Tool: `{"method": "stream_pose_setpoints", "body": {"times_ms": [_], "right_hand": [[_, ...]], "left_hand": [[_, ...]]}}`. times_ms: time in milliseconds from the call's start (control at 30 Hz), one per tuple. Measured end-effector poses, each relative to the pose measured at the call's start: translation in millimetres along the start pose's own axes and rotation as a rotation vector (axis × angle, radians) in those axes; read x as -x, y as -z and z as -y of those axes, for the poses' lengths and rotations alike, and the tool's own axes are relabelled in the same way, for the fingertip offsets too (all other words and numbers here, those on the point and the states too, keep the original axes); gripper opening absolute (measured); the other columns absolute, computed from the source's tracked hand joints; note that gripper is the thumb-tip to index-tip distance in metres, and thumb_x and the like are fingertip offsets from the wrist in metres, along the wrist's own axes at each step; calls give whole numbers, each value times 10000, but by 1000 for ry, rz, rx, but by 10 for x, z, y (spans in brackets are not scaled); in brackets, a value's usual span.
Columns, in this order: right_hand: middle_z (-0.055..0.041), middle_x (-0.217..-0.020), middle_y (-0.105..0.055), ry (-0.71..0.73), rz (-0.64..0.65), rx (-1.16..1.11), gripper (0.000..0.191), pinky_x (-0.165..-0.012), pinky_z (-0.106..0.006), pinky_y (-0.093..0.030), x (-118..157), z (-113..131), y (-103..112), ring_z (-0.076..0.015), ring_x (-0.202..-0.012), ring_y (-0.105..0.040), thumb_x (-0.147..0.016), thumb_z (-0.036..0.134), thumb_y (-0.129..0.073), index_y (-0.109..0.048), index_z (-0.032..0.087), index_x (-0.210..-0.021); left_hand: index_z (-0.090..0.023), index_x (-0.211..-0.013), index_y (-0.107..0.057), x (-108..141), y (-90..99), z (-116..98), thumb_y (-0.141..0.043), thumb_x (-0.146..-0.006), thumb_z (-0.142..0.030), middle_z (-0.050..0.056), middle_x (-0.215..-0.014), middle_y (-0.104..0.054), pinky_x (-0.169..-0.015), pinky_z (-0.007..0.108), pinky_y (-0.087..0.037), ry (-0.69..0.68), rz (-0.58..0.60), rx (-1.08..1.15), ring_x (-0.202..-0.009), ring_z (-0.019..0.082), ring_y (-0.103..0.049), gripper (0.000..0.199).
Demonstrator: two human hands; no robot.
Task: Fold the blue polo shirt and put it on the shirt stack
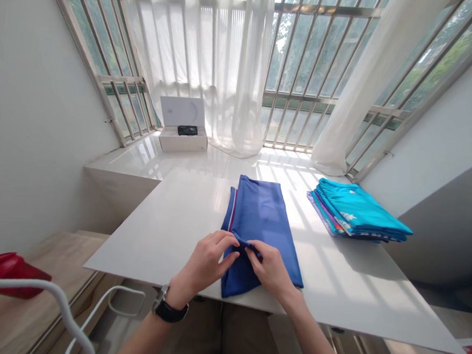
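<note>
A folded blue garment (259, 216) with a red-and-white stripe along its left edge lies lengthwise on a white tabletop (167, 231). My left hand (205, 261) pinches a raised fold at the near part of the cloth. My right hand (270, 268) pinches the same fold from the other side, and the fingertips of both hands nearly meet. A black wristwatch (169, 304) sits on my left wrist. To the right of the blue garment lies a stack of folded turquoise shirts (357, 212).
An open white box (183, 125) holding a dark device stands on the glossy white sill (148, 157) behind the table. Sheer white curtains and barred windows fill the far side. At lower left are a red object (9, 274) and a white tubular frame (42, 287).
</note>
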State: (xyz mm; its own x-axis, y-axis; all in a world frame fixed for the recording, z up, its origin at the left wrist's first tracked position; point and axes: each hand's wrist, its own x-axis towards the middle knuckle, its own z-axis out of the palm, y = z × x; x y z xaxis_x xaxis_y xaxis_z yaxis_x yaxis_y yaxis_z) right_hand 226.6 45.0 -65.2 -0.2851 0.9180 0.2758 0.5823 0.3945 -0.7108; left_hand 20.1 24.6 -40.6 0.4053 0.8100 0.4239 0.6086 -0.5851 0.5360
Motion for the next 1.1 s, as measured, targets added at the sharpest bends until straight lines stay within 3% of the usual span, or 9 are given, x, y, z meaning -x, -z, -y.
{"method": "stream_pose_setpoints", "body": {"times_ms": [100, 167, 300, 533, 700, 900, 1100], "right_hand": [[3, -669, -626, -100, -66, -146, 313, -578, -267, -444, -41, -48, 184, -156, -606, -556, -951, 430, -520, -636, 204, -768], [20, -629, -564, -138, -101, -220, 349, -541, -254, -402, -56, -58, 286, -139, -579, -500, -929, 478, -551, -612, 199, -728], [7, -705, -592, -162, -120, -297, 340, -587, -250, -420, -72, -58, 395, -142, -643, -512, -903, 504, -591, -663, 183, -818], [-12, -733, -652, -163, -150, -270, 375, -595, -250, -464, -87, -32, 472, -147, -647, -553, -887, 523, -603, -714, 165, -873], [-31, -791, -719, -150, -170, -257, 352, -616, -256, -513, -80, 13, 488, -166, -678, -625, -874, 491, -624, -746, 164, -920], [-42, -834, -752, -99, -189, -209, 313, -620, -262, -546, -104, 48, 468, -178, -699, -674, -893, 446, -612, -754, 172, -943], [-48, -920, -763, 63, -224, -56, 221, -690, -272, -564, -96, 97, 481, -177, -767, -695, -934, 342, -585, -736, 192, -993]], "left_hand": [[-250, -1116, -617, 241, -3, -72, -717, -876, -289, 57, -1199, -658, -966, 380, -481, -86, 221, -31, -1099, 238, -603, 262], [-260, -1189, -598, 368, -19, -72, -758, -843, -284, 59, -1269, -641, -1012, 416, -452, -129, 339, -80, -1178, 266, -574, 382], [-256, -1271, -569, 460, -53, 5, -719, -882, -263, 66, -1345, -625, -1062, 429, -409, -151, 398, -108, -1261, 265, -545, 417], [-273, -1174, -655, 398, -4, 102, -607, -978, -293, 25, -1294, -674, -1028, 386, -418, -196, 421, -66, -1215, 229, -585, 203], [-240, -1093, -661, 261, 24, 49, -530, -1014, -255, 31, -1156, -712, -1022, 370, -409, -194, 350, -46, -1181, 216, -586, 153], [-205, -1005, -643, -150, -130, 139, -506, -1003, -260, 35, -957, -684, -813, 304, -480, 41, 261, -116, -873, 192, -656, 148], [-201, -952, -661, -327, -339, 347, -606, -921, -219, 30, -909, -662, -765, 270, -481, 160, 266, -121, -846, 191, -654, 66]]}}
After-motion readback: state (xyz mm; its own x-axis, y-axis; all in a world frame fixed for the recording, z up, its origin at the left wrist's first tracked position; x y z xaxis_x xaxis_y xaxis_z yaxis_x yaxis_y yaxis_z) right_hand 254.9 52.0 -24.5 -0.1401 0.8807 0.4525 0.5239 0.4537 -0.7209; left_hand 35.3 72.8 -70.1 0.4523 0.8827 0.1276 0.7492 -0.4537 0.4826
